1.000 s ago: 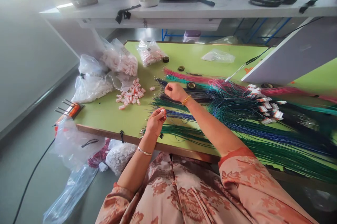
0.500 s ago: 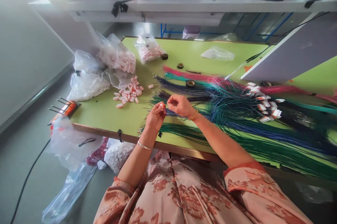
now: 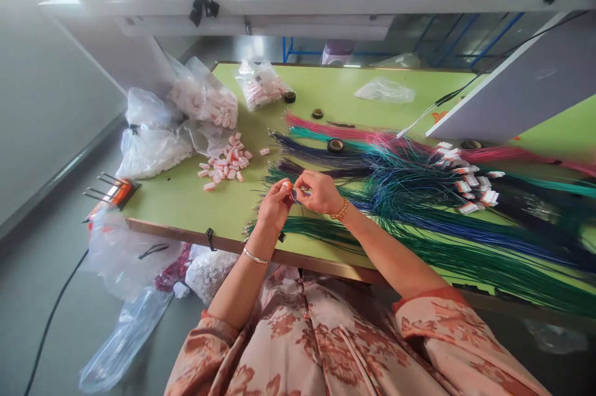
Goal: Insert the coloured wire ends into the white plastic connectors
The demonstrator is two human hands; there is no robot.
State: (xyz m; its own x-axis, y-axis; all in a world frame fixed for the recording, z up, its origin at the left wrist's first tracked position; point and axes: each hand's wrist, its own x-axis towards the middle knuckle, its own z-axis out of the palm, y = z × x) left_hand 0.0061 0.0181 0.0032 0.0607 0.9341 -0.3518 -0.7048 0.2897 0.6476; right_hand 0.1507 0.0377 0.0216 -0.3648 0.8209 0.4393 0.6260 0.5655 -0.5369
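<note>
Between the fingertips of my left hand (image 3: 274, 205) is a small white and orange connector housing (image 3: 287, 185). My right hand (image 3: 319, 191) is pinched close beside it, with a thin wire (image 3: 293, 195) at its fingertips running near the housing. Both hands are over the near part of the green table (image 3: 186, 203). Under and beyond them lie bundles of dark, blue and green wires (image 3: 419, 228), their tips pointing left. A loose pile of connector housings (image 3: 228, 163) sits to the left of my hands. Several wired connectors (image 3: 470, 182) rest on the wires at the right.
Clear bags of housings (image 3: 263, 85) and a tied plastic bag (image 3: 151, 141) stand at the back left. Black tape rolls (image 3: 336, 146) lie by the pink wires (image 3: 326, 124). A raised shelf (image 3: 307, 5) spans the back. An orange pronged holder (image 3: 114, 194) projects at the left edge.
My right hand has lowered slightly and its fingertips have come nearer the connector housing. My left hand keeps its grip. The whole view has shifted a little.
</note>
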